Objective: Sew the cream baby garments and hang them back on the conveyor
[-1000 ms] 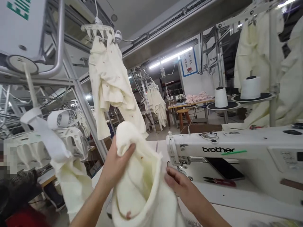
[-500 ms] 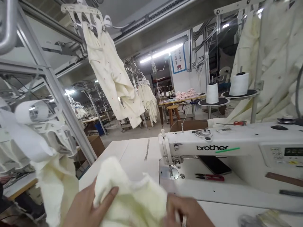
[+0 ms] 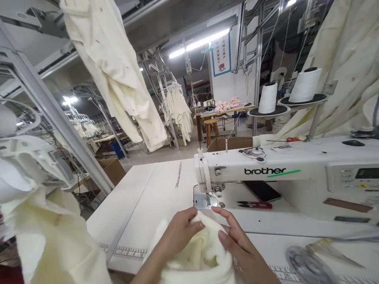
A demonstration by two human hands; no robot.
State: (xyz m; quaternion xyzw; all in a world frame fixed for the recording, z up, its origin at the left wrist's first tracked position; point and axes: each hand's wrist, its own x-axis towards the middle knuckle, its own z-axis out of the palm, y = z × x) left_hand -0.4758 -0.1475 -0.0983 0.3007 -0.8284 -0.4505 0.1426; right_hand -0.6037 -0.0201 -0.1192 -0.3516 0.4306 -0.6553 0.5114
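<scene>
A cream fleece garment piece (image 3: 201, 252) lies bunched on the white sewing table (image 3: 148, 197) at the bottom centre. My left hand (image 3: 180, 230) pinches its upper edge from the left. My right hand (image 3: 235, 240) grips the same edge from the right, fingers curled on the cloth. Both hands sit just in front of the needle plate (image 3: 204, 201) of the white Brother sewing machine (image 3: 284, 173).
Red thread snips (image 3: 256, 204) and a dark phone (image 3: 262, 191) lie under the machine arm. Two white thread cones (image 3: 268, 98) stand behind it. Cream garments hang overhead (image 3: 118, 75) and at the left (image 3: 50, 236). A metal frame post (image 3: 56, 122) slants at the left.
The garment piece came down from chest height onto the table in front of the needle. Both hands moved with it and now hold its edge close together. The view tilted downward.
</scene>
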